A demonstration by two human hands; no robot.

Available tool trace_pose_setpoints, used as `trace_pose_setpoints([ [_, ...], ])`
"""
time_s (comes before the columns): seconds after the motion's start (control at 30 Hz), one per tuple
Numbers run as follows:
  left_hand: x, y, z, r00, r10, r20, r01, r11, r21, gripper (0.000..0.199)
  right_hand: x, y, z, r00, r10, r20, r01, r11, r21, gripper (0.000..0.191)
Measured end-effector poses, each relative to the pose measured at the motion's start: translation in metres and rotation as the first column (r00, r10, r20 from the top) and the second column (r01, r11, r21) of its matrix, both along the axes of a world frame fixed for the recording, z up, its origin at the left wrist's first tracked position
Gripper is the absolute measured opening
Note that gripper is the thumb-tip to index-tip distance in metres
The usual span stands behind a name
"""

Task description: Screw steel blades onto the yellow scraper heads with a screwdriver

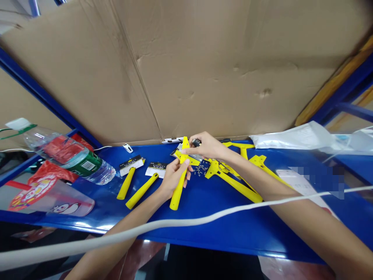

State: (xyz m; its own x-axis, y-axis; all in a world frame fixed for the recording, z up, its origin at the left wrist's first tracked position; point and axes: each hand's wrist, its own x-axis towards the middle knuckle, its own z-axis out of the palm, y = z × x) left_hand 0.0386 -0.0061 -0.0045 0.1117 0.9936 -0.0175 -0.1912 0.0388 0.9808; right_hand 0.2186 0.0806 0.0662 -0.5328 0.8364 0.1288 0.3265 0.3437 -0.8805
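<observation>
My left hand (175,175) is closed around the long handle of a yellow plastic scraper (175,197), which stands tilted with its head away from me. At that head, my right hand (207,146) has its fingers pinched together around a small dark object (197,142) whose kind I cannot make out. The right fingers also touch the scraper's head and partly hide it. Just beyond my hands lie small loose screws and nuts (201,169). Several more yellow scraper bodies (237,186) rest under and beside my right forearm.
Two yellow scrapers with black-and-white cards (131,164) lie at left. Near them are a water bottle (84,163), a plastic drink cup (72,204) and a white clip-like piece (127,147). A white cable (215,216) crosses in front. Cardboard (218,77) backs the blue shelf (210,233).
</observation>
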Motion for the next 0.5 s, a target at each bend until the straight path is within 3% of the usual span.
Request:
trace_pose_setpoints([
  [0.17,-0.002,0.0,0.0,1.0,0.013,0.018,-0.013,1.0,0.0,0.048,0.002,0.0,0.002,0.995,0.047,0.09,-0.042,0.997,-0.058,0.045],
  [0.5,-0.003,0.003,-0.001,0.992,0.037,0.118,-0.031,0.998,-0.047,0.049,0.009,-0.001,0.008,0.991,0.115,0.063,-0.098,0.969,-0.226,0.042],
])
